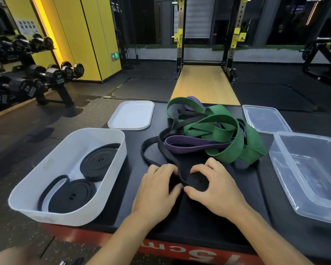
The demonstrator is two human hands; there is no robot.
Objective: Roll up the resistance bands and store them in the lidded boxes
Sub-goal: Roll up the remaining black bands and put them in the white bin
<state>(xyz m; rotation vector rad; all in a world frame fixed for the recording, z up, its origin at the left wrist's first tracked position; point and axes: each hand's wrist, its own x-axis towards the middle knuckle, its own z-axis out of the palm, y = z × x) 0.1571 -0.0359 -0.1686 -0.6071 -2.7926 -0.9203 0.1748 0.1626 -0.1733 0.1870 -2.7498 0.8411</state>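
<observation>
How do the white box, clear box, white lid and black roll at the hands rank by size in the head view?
1. white box and clear box: alike; clear one cropped, unranked
2. white lid
3. black roll

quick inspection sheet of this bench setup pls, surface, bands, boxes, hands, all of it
surface: black padded platform, red edge at front.
job's things: white box holds two rolled black bands, white lid behind it; clear box holds no bands, clear lid behind it; green, purple and black tangle unrolled mid-surface.
clutter: nothing seen.
hands: left hand and right hand both grip the black band, partly rolled.
cables: nothing seen.
surroundings: dumbbell rack left, squat rack behind.
</observation>
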